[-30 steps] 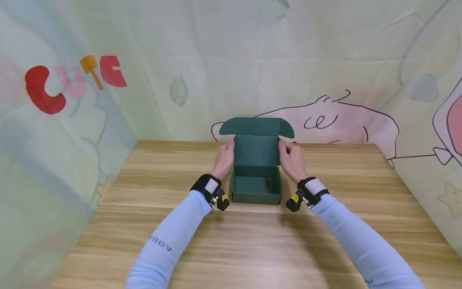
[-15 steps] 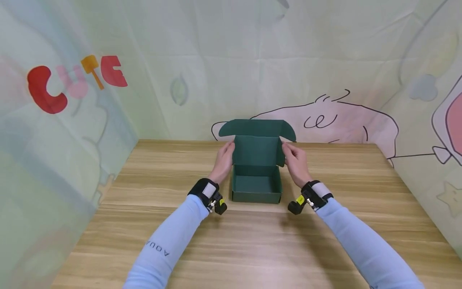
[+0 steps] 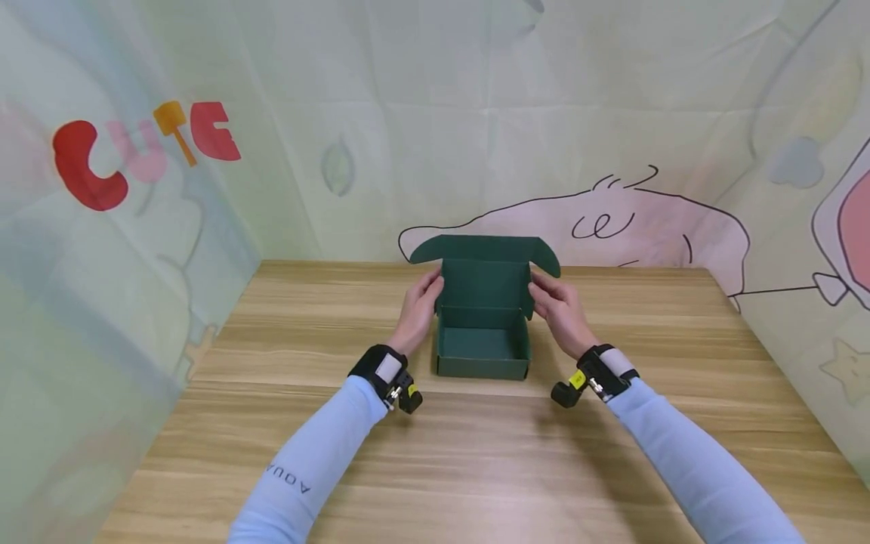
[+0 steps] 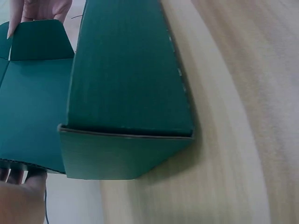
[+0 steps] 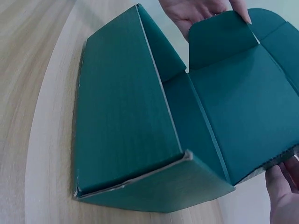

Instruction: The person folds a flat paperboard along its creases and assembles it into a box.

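Observation:
A dark green cardboard box [image 3: 482,368] stands on the wooden table with its lid [image 3: 485,285] raised at the back. Nothing shows inside the box in the head view. The tuck flap [image 3: 485,248] along the lid's top leans forward, its rounded ends sticking out at both sides. My left hand [image 3: 416,311] pinches the lid's left edge by the side flap [image 5: 219,37]. On the opposite side, my right hand [image 3: 561,313] pinches the right side flap [image 4: 39,41], fingers behind it.
The wooden table [image 3: 306,332] runs back to a printed cloth backdrop [image 3: 421,136], which also closes off both sides. Each wrist wears a strapped black camera, such as the right camera [image 3: 566,394] beside the box.
The lid has tipped a little toward me, and its tuck flap sits lower. Both wrists have moved slightly outward, and my right fingers have opened the right side flap outward.

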